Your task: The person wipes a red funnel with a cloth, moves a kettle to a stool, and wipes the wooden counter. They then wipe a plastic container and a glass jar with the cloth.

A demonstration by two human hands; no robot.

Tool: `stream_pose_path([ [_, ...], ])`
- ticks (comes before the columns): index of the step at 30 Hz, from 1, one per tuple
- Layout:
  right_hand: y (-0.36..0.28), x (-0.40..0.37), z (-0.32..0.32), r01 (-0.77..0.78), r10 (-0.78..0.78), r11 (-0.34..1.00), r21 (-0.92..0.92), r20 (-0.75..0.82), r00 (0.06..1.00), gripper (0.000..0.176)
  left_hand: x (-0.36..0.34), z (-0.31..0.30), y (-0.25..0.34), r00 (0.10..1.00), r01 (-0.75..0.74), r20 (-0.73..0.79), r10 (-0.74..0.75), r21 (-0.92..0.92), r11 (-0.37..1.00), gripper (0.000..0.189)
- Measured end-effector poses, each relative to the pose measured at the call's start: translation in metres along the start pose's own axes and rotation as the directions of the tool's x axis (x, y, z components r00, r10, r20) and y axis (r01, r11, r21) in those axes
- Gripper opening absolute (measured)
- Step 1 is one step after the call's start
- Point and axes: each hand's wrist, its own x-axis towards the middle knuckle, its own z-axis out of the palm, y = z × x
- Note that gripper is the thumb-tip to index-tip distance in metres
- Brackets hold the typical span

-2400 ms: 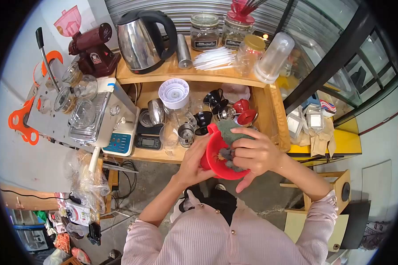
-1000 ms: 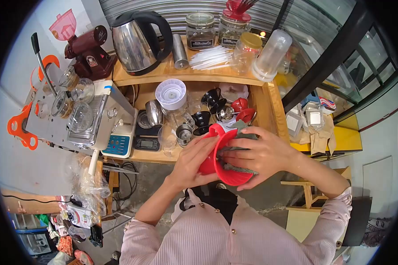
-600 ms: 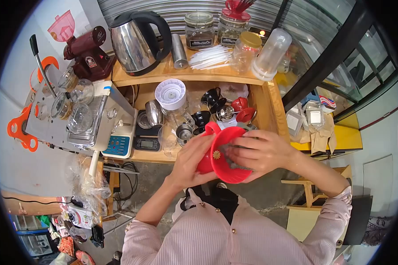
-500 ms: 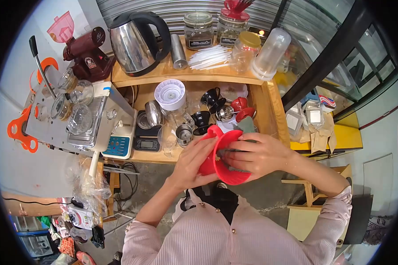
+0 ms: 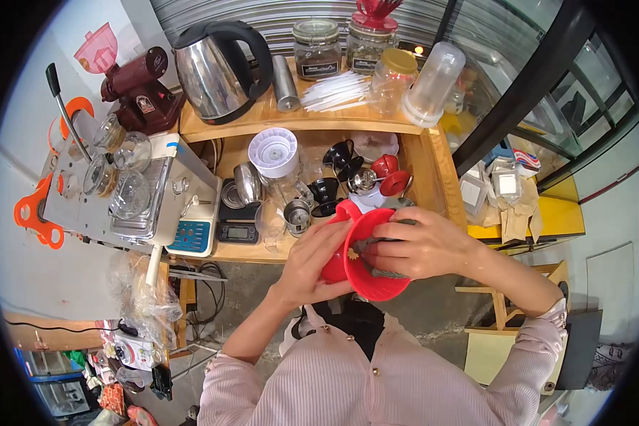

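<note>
A red cone-shaped dripper is tilted on its side in front of the shelf, its wide mouth facing right. My left hand wraps round its base and outer side. The fingers of my right hand reach into the mouth, pressing a grey-green cloth against the inside. Most of the cloth is hidden by the fingers and the rim. Just beyond the dripper, a metal cup stands on the lower shelf, with black drippers and a small red dripper behind it.
On the upper shelf are a kettle, glass jars and white sticks. A scale and a white-topped grinder occupy the lower shelf. An espresso machine stands left; a wooden chair is at right.
The cloth has been drawn lower into the dripper; its part that stuck up above my right hand no longer shows there. Both hands and the dripper have shifted slightly right.
</note>
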Motion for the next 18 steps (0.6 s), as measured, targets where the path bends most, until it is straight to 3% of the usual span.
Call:
stream_pose_path([
  [4, 0.005, -0.003, -0.009, 0.049, -0.049, 0.999, -0.013, -0.017, 0.999, 0.009, 0.0, 0.002, 0.002, 1.0, -0.006, -0.03, 0.006, 0.013, 1.0, 0.072],
  [7, 0.016, -0.01, -0.021, 0.107, -0.144, 0.97, -0.216, -0.162, 0.976, 0.004, 0.003, -0.003, 0.003, 0.999, 0.026, -0.023, -0.026, 0.004, 1.0, 0.071],
  [11, 0.015, -0.018, -0.024, 0.146, -0.216, 0.946, -0.289, -0.228, 0.949, 0.004, 0.002, -0.007, 0.005, 0.999, 0.036, 0.016, -0.036, -0.006, 0.999, 0.071],
  [14, 0.015, -0.023, -0.03, 0.182, -0.233, 0.943, -0.279, -0.162, 0.959, 0.011, -0.002, -0.004, 0.002, 1.0, 0.019, 0.025, -0.019, 0.001, 1.0, 0.071],
  [16, 0.017, -0.032, -0.039, 0.068, -0.117, 0.954, -0.293, -0.154, 0.981, 0.018, -0.007, -0.005, -0.005, 1.0, 0.007, 0.022, -0.008, 0.025, 1.0, 0.071],
  [18, 0.027, -0.041, -0.05, -0.085, 0.036, 0.954, -0.287, -0.17, 0.985, 0.04, -0.021, -0.005, -0.015, 0.988, 0.156, -0.011, -0.157, -0.079, 0.985, 0.071],
])
